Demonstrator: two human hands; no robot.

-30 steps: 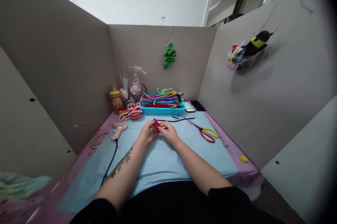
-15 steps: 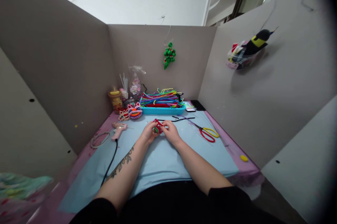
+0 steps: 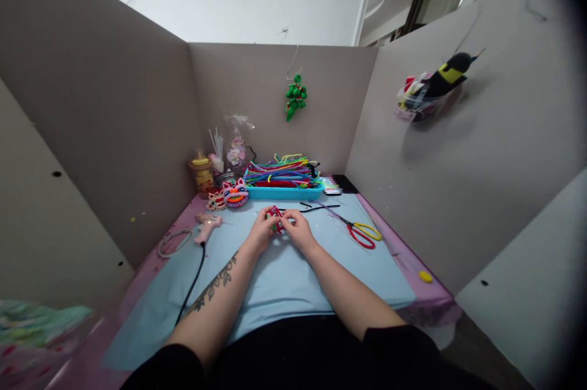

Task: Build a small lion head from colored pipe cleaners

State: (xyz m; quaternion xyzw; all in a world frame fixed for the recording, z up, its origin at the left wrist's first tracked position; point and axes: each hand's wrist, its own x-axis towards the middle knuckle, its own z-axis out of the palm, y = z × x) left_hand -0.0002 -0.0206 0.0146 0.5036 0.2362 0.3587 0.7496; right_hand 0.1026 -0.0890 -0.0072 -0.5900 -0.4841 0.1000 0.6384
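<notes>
Between my two hands is a small red craft piece [image 3: 276, 214] with some green on it, probably bent from fuzzy stems; its exact shape is partly hidden by fingers. My left hand [image 3: 262, 230] is closed on its left side. My right hand [image 3: 297, 228] pinches its right side with thumb and fingers. Both hands hover over the light blue table cover [image 3: 284, 280]. Just beyond them stands a blue tray [image 3: 284, 193] heaped with colourful pipe cleaners [image 3: 279, 173]. Short black stems [image 3: 316, 208] lie right behind my right hand.
Red-and-yellow-handled scissors [image 3: 360, 234] lie to the right, a pink glue gun [image 3: 210, 226] with a black cord to the left. Lion-face ornaments [image 3: 235, 193] and a lidded jar [image 3: 202, 175] stand back left. A phone [image 3: 343, 184] lies back right. Grey partitions [image 3: 275, 96] enclose the table.
The red piece has turned between my fingers and now stands more upright. My left hand has shifted slightly; the right hand stays nearly in place.
</notes>
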